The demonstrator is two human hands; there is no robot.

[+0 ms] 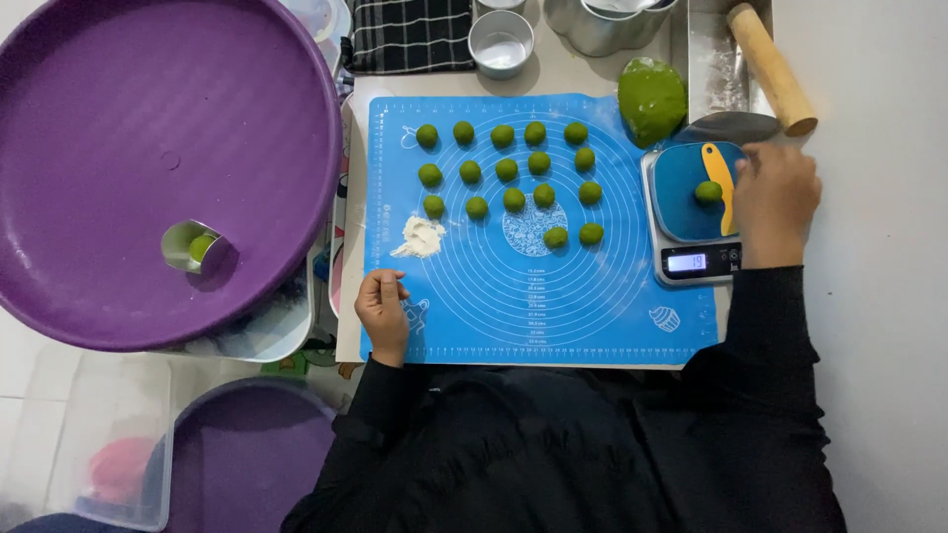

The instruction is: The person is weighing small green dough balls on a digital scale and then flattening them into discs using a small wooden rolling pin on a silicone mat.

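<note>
A small green dough ball [707, 191] is seen lying on the blue top of a kitchen scale [691, 222] at the right edge of the blue baking mat [513, 296]. The right hand [775, 202] is rested just beside it on the scale's right side, touching a yellow scraper [722, 178]; whether its grip is pinched on the scraper cannot be told. The left hand [383, 311] is laid on the mat's near left corner, its grip curled shut and empty. Rows of dough balls [509, 168] are set out farther on the mat, near a flour heap [420, 237].
</note>
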